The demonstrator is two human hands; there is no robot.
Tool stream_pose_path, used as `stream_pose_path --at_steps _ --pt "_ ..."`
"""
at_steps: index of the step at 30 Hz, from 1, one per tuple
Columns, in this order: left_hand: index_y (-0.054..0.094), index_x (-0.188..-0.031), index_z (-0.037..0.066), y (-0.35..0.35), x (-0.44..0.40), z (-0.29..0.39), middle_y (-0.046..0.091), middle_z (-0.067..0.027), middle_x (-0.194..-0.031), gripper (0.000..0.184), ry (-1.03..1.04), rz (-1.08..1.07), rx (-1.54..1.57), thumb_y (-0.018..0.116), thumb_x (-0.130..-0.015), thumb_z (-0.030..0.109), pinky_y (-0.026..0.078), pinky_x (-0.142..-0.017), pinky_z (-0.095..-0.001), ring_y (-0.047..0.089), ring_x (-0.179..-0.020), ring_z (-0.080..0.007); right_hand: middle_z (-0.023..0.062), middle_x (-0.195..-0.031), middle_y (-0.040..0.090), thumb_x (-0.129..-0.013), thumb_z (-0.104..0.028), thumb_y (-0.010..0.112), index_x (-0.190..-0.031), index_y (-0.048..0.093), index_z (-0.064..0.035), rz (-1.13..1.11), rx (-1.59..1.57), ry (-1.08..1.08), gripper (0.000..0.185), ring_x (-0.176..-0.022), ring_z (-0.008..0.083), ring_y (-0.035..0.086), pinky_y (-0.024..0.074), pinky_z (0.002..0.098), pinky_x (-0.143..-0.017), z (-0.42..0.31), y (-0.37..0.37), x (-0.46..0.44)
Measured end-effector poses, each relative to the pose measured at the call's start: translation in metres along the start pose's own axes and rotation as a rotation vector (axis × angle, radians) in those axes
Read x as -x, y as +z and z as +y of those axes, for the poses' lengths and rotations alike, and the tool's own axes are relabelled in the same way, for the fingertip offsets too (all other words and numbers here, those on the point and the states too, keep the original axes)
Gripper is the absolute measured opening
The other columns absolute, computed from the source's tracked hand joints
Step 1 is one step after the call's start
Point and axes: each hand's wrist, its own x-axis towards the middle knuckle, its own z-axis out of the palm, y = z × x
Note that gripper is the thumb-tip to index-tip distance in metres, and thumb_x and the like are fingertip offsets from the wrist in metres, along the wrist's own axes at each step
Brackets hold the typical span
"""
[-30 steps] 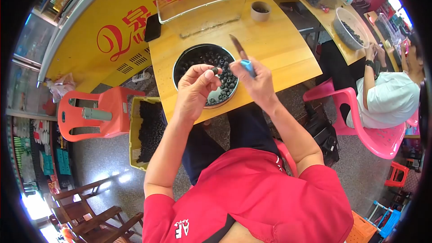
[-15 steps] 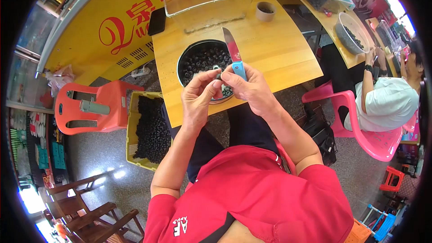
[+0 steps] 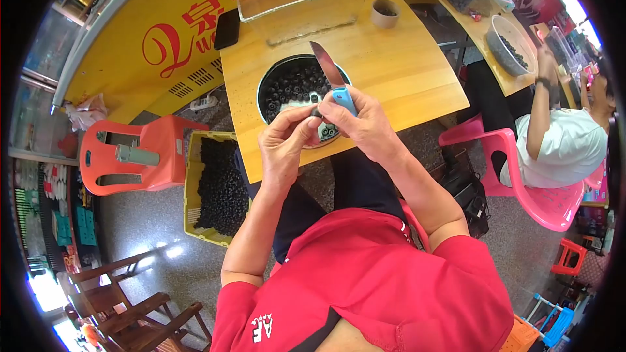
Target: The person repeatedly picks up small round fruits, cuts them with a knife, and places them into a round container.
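Note:
My left hand [image 3: 287,143] pinches a small dark round piece [image 3: 317,112] between thumb and fingertips over the near part of a bowl. My right hand [image 3: 365,124] is closed round the blue handle of a knife [image 3: 343,100]; its blade points up and away, slightly to the left. The right thumb meets the piece at the left fingertips. Below both hands stands the round bowl [image 3: 260,94], full of small dark ring-like pieces [image 3: 293,81], with some pale matter among them near the hands. My hands hide the bowl's near right part.
On the wooden table [image 3: 411,65] are a clear plastic box [image 3: 306,6], a black phone-like slab [image 3: 227,29] and a small cup [image 3: 385,14]. A yellow crate [image 3: 191,202] of dark pieces stands left of my legs. A person [image 3: 561,137] sits at right near a clear tub [image 3: 495,45].
The knife's blade has swung left and tilted, and its handle has turned in my right hand. Both hands stay close together over the bowl. The other person's arm has risen.

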Motion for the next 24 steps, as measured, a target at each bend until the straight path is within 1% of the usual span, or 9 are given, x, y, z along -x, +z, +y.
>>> stream_pose_path --at_steps 2,5,8,14,17,20,24 --pt "0.068 -0.113 0.000 -0.002 0.000 0.000 0.063 -0.0008 -0.093 0.023 0.016 -0.025 0.016 0.068 -0.090 0.005 0.050 -0.063 -0.0207 0.057 -0.071 -0.0064 -0.0025 -0.082 0.062 -0.095 -0.023 0.065 -0.096 0.062 -0.0048 -0.026 -0.102 0.015 0.019 -0.078 0.0041 0.054 0.0427 0.0197 -0.069 -0.005 0.002 0.002" --pt "0.068 -0.114 0.001 -0.002 0.000 -0.002 0.063 -0.0013 -0.094 0.024 0.005 -0.020 0.053 0.067 -0.090 0.005 0.050 -0.064 -0.0205 0.058 -0.071 -0.0067 -0.0036 -0.081 0.058 -0.095 -0.022 0.064 -0.096 0.062 -0.0052 -0.027 -0.077 0.015 0.017 -0.077 0.0042 0.052 0.0427 0.0199 -0.068 -0.012 0.004 0.005" --pt "0.067 -0.114 0.001 -0.001 0.001 -0.002 0.063 -0.0016 -0.093 0.024 -0.015 0.006 0.026 0.067 -0.091 0.005 0.050 -0.064 -0.0205 0.058 -0.071 -0.0069 -0.0003 -0.084 0.061 -0.095 -0.022 0.064 -0.092 0.061 -0.0032 -0.002 0.043 -0.080 0.019 -0.080 0.0049 0.056 0.0473 0.0230 -0.072 -0.002 0.002 0.002" --pt "0.065 -0.112 0.000 0.000 0.001 0.000 0.064 -0.0023 -0.093 0.021 -0.012 -0.015 -0.015 0.066 -0.091 0.005 0.050 -0.065 -0.0205 0.057 -0.071 -0.0065 -0.0009 -0.075 0.056 -0.096 -0.023 0.062 -0.087 0.059 -0.0023 0.045 0.197 -0.132 0.022 -0.073 0.0060 0.052 0.0463 0.0248 -0.067 0.006 0.000 0.000" --pt "0.065 -0.111 0.000 0.000 0.000 -0.002 0.064 -0.0023 -0.092 0.020 0.032 -0.031 -0.030 0.066 -0.091 0.004 0.050 -0.066 -0.0202 0.058 -0.071 -0.0065 0.0001 -0.074 0.056 -0.096 -0.023 0.061 -0.087 0.058 -0.0019 0.053 0.285 -0.134 0.024 -0.071 0.0063 0.051 0.0454 0.0248 -0.064 -0.001 0.000 0.003" --pt "0.065 -0.111 0.000 0.000 -0.001 -0.004 0.063 -0.0023 -0.092 0.020 0.049 -0.041 -0.017 0.067 -0.091 0.003 0.050 -0.066 -0.0203 0.058 -0.073 -0.0067 0.0001 -0.074 0.056 -0.095 -0.024 0.063 -0.087 0.058 -0.0024 0.052 0.236 -0.136 0.023 -0.070 0.0061 0.050 0.0445 0.0250 -0.062 -0.001 0.000 0.002" --pt "0.065 -0.110 -0.001 0.001 0.000 0.000 0.062 -0.0037 -0.096 0.021 0.054 -0.022 -0.073 0.067 -0.090 0.001 0.051 -0.067 -0.0205 0.060 -0.077 -0.0077 0.0001 -0.076 0.058 -0.093 -0.023 0.066 -0.087 0.059 -0.0029 0.023 0.277 -0.102 0.022 -0.072 0.0058 0.053 0.0455 0.0238 -0.064 -0.008 0.000 0.004"
